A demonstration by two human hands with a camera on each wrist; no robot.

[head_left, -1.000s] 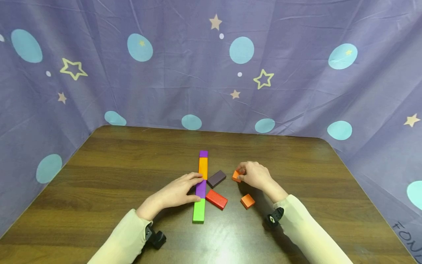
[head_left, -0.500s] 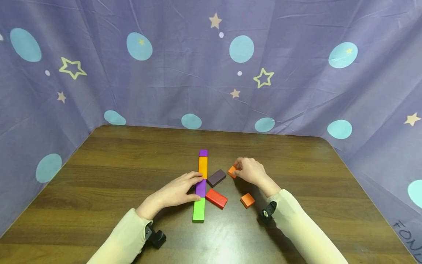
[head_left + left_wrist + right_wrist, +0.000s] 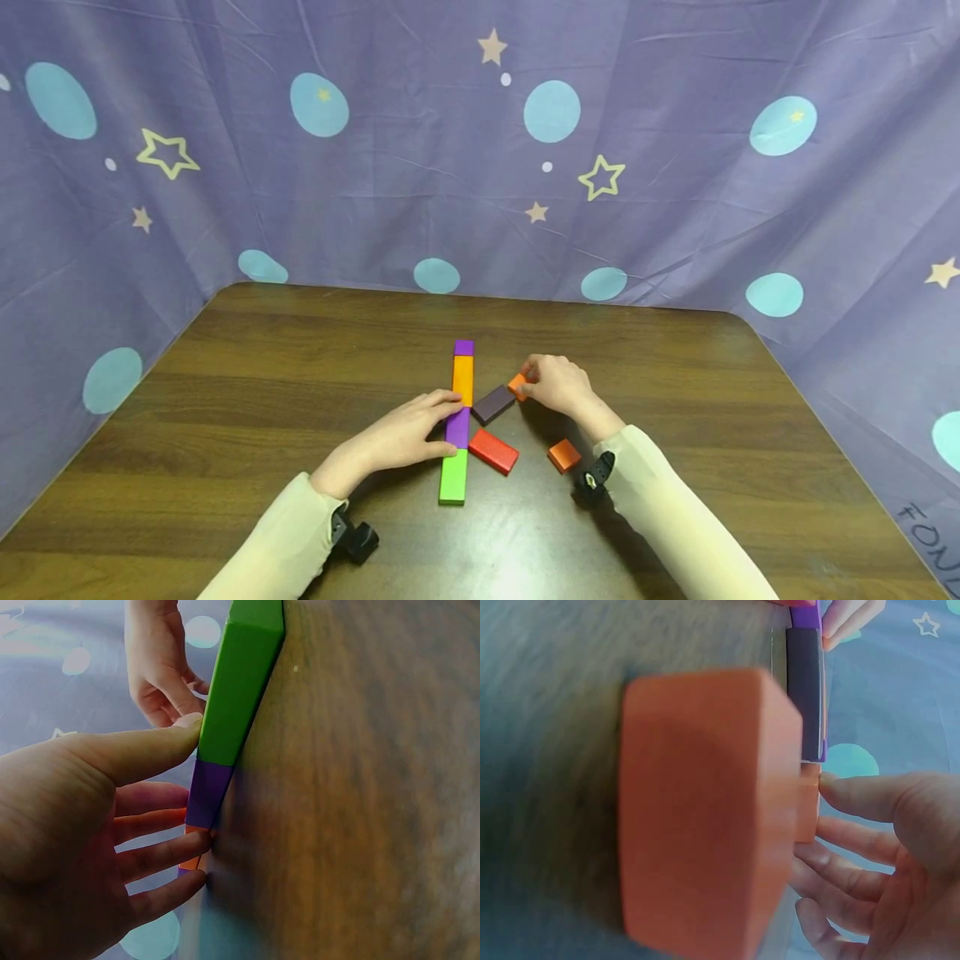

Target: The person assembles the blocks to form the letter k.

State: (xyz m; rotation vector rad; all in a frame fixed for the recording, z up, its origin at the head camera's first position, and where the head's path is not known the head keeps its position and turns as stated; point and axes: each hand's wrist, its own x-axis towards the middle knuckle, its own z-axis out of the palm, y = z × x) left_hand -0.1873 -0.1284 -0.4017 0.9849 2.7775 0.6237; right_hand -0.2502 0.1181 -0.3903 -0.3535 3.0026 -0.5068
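A straight row of flat blocks runs away from me: a green block (image 3: 452,478), a purple block (image 3: 458,428), an orange-yellow block (image 3: 463,373) and a small purple block (image 3: 464,347) at the far end. My left hand (image 3: 401,435) rests along the row's left side, fingers outstretched, its thumb (image 3: 169,746) against the edge near the green-purple seam. My right hand (image 3: 558,386) pinches a small orange block (image 3: 808,804) between thumb and fingers. That block sits right at the far right corner of a dark brown block (image 3: 492,405), which lies slanted beside the row.
A red block (image 3: 494,452) lies slanted right of the row, its left corner close to it. Another small orange block (image 3: 564,455) is nearer me, below the right hand, and looms large in the right wrist view. A patterned curtain (image 3: 480,217) hangs behind the wooden table (image 3: 300,350).
My right hand has slid the small orange block left and slightly away from me, up to the dark brown block. The left hand and the row have stayed in place.
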